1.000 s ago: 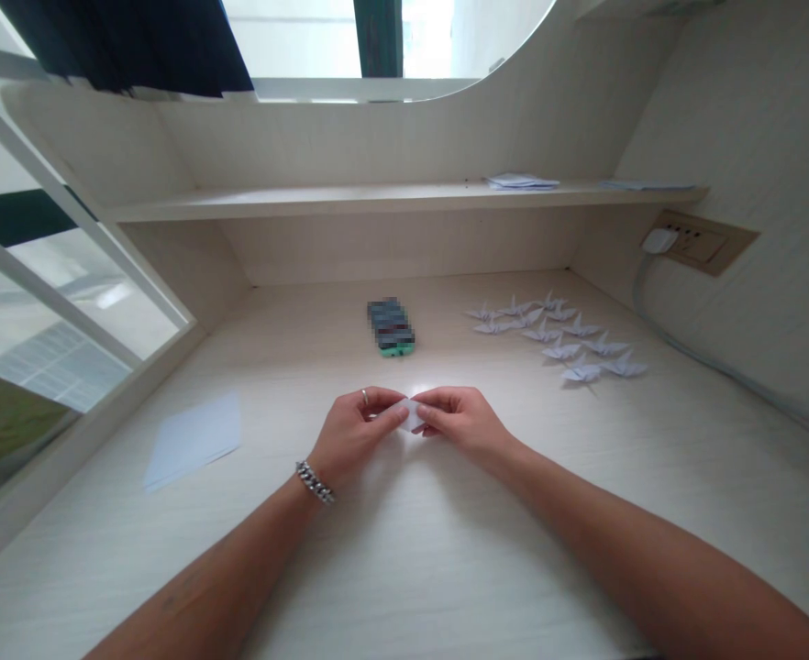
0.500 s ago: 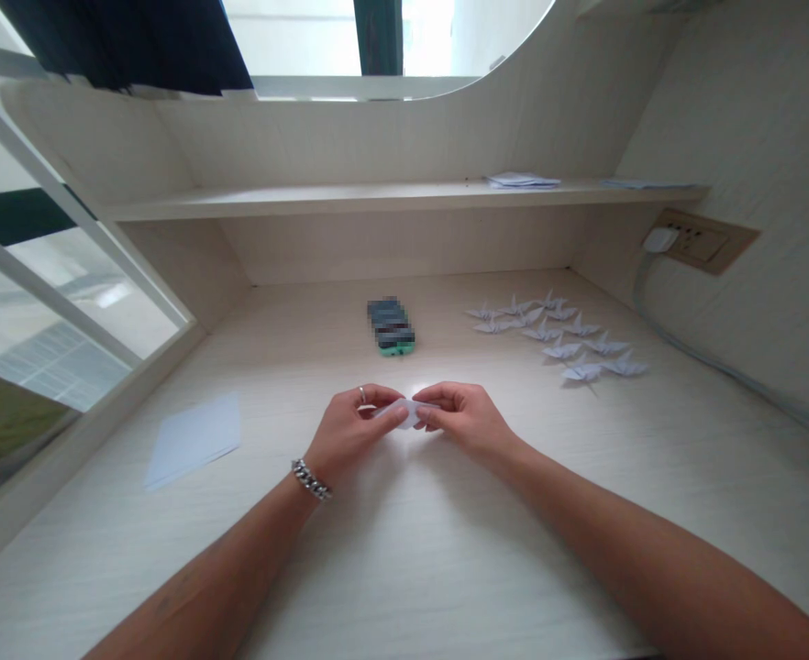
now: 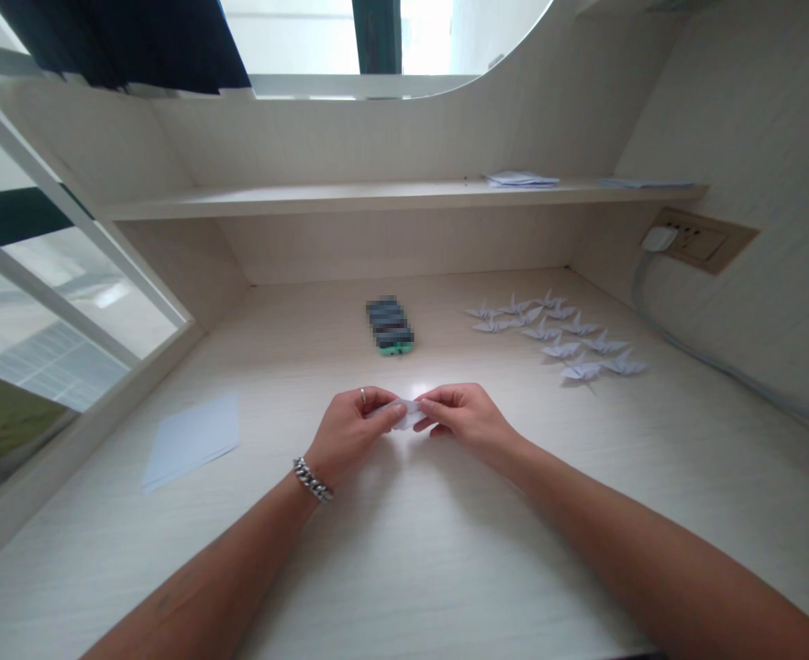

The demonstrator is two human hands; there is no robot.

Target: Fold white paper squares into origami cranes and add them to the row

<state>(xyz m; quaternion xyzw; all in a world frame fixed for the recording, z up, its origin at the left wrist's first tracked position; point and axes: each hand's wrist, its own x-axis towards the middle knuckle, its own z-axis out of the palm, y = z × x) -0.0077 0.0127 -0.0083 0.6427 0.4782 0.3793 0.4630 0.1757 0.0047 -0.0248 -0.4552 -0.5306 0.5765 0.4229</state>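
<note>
Between my two hands is a small piece of folded white paper (image 3: 410, 416), held just over the desk. My left hand (image 3: 356, 426), with a ring and a chain bracelet, pinches its left side between thumb and fingers. On the other side my right hand (image 3: 470, 420) grips the paper's right edge with thumb and forefinger. Much of the paper is hidden behind the fingers, so its exact fold does not show. Several white paper cranes (image 3: 561, 350) stand grouped at the back right of the desk.
A stack of white paper sheets (image 3: 193, 442) lies at the left. Beyond my hands is a pixelated dark object with a green end (image 3: 396, 348). A cable (image 3: 707, 362) runs down from the wall socket (image 3: 711, 240). Folded papers (image 3: 520, 180) rest on the shelf (image 3: 349, 203).
My right thumb and fingers have shifted slightly on the paper, and the paper's visible shape has changed a little. My left hand stays nearly where it was.
</note>
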